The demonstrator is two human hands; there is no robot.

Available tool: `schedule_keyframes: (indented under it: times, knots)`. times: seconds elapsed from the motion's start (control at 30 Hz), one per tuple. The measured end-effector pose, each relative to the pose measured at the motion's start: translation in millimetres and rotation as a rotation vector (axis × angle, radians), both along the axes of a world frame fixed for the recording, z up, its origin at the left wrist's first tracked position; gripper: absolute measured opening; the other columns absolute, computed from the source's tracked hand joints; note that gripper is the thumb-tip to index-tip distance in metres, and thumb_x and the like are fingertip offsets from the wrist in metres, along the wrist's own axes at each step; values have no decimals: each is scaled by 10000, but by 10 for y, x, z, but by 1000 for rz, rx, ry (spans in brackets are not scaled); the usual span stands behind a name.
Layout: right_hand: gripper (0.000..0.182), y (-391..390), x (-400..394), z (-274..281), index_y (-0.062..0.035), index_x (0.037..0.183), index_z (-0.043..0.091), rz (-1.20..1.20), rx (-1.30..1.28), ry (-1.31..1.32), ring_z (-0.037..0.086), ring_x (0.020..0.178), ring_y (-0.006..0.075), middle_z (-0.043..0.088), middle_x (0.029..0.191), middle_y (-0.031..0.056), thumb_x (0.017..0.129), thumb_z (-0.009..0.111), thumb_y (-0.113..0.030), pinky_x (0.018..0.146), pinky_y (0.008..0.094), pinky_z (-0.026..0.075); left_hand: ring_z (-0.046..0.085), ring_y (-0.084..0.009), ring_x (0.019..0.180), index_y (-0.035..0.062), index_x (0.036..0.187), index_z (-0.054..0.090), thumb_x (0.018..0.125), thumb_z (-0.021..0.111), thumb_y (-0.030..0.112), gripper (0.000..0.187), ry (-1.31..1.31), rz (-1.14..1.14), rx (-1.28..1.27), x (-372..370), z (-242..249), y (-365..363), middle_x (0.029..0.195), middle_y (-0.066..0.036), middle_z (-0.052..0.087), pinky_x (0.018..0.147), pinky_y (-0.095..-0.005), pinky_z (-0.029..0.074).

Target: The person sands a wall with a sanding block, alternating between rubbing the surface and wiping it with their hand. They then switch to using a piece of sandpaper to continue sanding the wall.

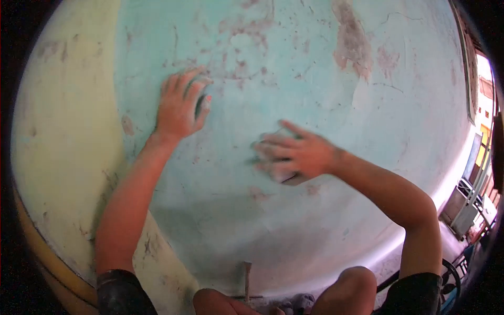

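Note:
My left hand [181, 105] rests its fingertips on a worn, light turquoise wall [236, 131]. Its fingers are bent and apart, and a small red spot shows near the thumb tip. Lower and to the right, my right hand [302, 155] presses against the same wall, blurred by motion. Under its palm and fingers is a pale, flat piece [283, 173] with a dark lower edge; its kind cannot be made out. Brown patches of lost paint [353, 42] and scuffs mark the surface above both hands.
A yellow-painted section [68, 105] adjoins the turquoise on the left. At the wall's foot a thin wooden handle [248, 278] stands upright between my knees [349, 289]. On the far right are a bright opening, grey metal frames [464, 215] and a dark curved rim [454, 281].

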State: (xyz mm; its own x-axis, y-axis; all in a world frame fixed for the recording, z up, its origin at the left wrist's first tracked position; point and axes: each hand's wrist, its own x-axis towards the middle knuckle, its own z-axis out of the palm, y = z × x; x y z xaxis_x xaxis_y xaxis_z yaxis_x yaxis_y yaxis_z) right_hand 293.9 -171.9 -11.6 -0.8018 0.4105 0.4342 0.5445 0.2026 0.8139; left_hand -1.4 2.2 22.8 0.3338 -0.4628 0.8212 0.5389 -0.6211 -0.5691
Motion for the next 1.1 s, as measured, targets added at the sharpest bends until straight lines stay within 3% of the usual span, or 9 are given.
schedule_keyframes:
  times: [0.07,0.13,0.27,0.33,0.47,0.6,0.7,0.87,1.1]
  knots:
    - [803,-91,128,206,-179,1429,452,12,-4,168,404,1384,338,443,1469,155,727,771,-406,1140,564,298,528,-338,1167,83,1173,571,869,612,160,316,-12,18,1,9,22,-32,1340,-128,551,986,-473,391]
    - [814,-107,104,300,-93,1387,494,174,439,586,443,1332,413,501,1428,173,666,815,-293,1120,589,297,528,-340,1166,84,1173,569,868,613,166,319,-19,11,-41,-17,-31,-61,1337,-130,552,984,-475,391]
    - [717,7,21,-247,-223,1367,513,26,-151,-202,414,1394,353,468,1479,113,724,790,-376,1153,592,280,529,-338,1158,84,1161,570,874,611,172,303,5,-24,-1,19,5,-52,1333,-131,553,982,-474,390]
    - [706,45,80,-114,-197,1342,518,224,-349,-180,437,1375,356,477,1471,88,716,803,-357,1135,582,316,529,-337,1156,83,1158,570,876,611,174,299,6,-14,14,9,24,-38,1331,-131,553,981,-472,390]
    - [787,-166,143,424,-97,1363,495,211,374,580,500,1235,403,508,1407,185,677,829,-288,1051,562,365,528,-336,1159,78,1156,571,881,607,171,292,-13,-5,-23,5,13,-30,1329,-129,555,981,-465,390]
    - [768,-119,91,-209,-346,1450,440,98,-50,4,458,1320,336,470,1459,106,757,772,-358,1105,579,348,530,-337,1164,73,1162,576,884,604,169,295,-12,-5,-11,12,0,-32,1334,-130,556,986,-465,389]
    - [771,-220,64,-444,-373,1445,439,145,-83,-11,475,1303,335,473,1454,104,753,778,-349,1079,581,364,532,-339,1173,70,1173,578,878,611,153,309,-13,-9,13,23,9,-21,1340,-134,557,995,-464,388]
    - [909,-359,102,-285,-278,1457,433,260,259,388,499,1264,356,491,1450,140,653,852,-348,1038,557,380,535,-340,1186,64,1180,575,874,610,129,314,-5,4,-10,-1,-21,-19,1346,-142,559,1014,-464,382]
    - [1019,-319,-53,81,-120,1458,420,542,564,534,488,1283,384,503,1449,161,584,895,-337,1086,553,342,537,-337,1212,46,1173,566,889,593,125,297,17,26,-11,-4,-19,-26,1339,-168,574,1049,-457,362]
